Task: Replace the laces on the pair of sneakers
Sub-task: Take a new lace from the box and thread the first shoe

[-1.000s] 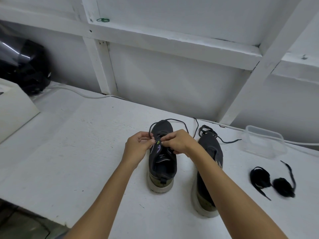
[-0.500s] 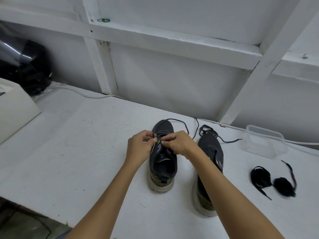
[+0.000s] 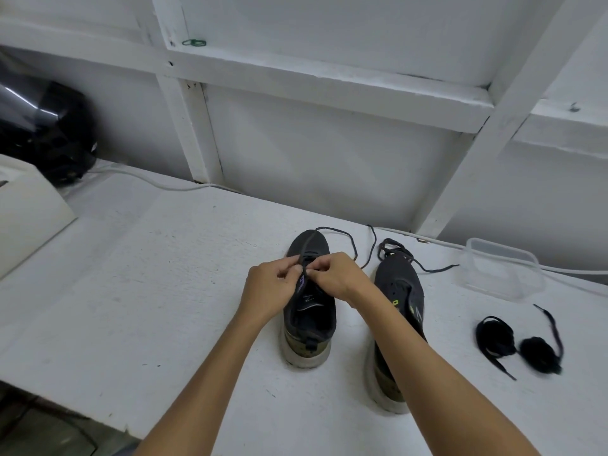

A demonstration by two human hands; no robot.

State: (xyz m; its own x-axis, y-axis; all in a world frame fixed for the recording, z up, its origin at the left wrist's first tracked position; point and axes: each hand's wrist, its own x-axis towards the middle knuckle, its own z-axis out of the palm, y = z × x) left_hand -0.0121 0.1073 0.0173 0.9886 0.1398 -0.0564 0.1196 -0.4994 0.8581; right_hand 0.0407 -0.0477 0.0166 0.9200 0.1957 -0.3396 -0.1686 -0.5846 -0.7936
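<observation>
Head view: the left hand (image 3: 270,288) and right hand (image 3: 336,275) stayed over the left sneaker (image 3: 308,301) on the tabletop (image 3: 138,291), each grip pinching its lace (image 3: 306,255). The lace had been pulled tighter across the toe, its far loop now smaller.

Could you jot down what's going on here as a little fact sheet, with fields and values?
Surface: white table
Left hand: pinching the lace over the left sneaker
Right hand: pinching the same lace
Right sneaker: beside it, loose lace at its toe
Spare laces: two black bundles, far right
Plastic container: clear, behind the bundles
Far left: black helmet
</observation>
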